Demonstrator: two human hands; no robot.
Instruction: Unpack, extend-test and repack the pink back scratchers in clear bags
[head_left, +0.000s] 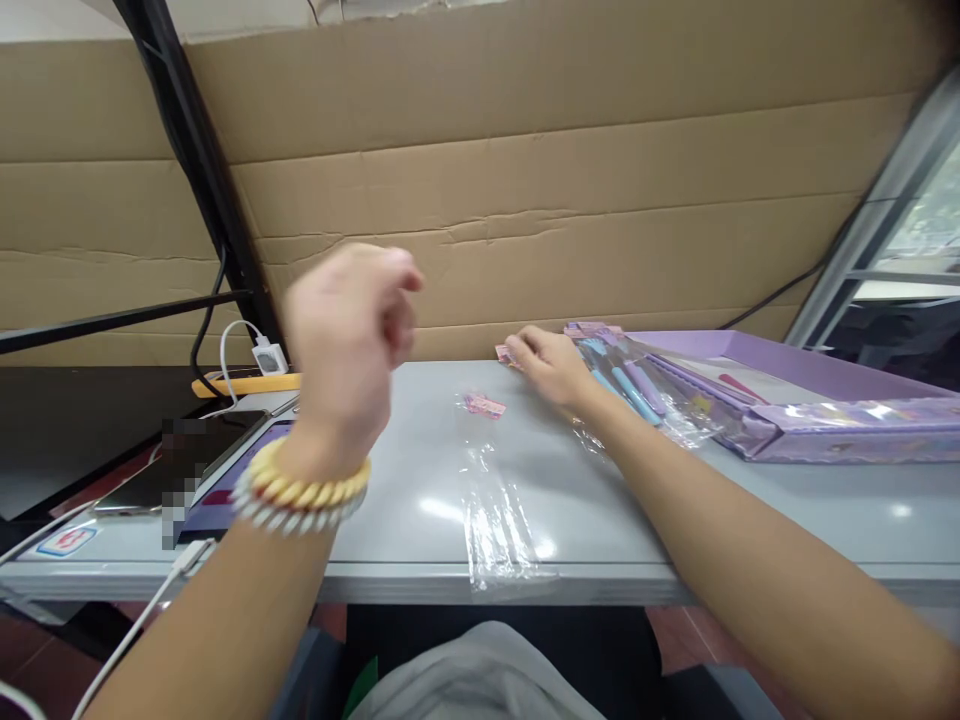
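Left fingers (403, 268) curled, right fingers (526, 351) bent at pink card (504, 356), both holds unclear

No text could be read for certain. A small sticker (67, 541) with a blue border, at the near left corner of the table (412, 460), bore red characters, perhaps a number, too slanted and small to make out. The pink card (485, 405) at the top of the flat clear bag (495, 510) carried fine print that was illegible, and the printed cards (592, 330) on the packs beside the purple box (847, 430) were equally unreadable.
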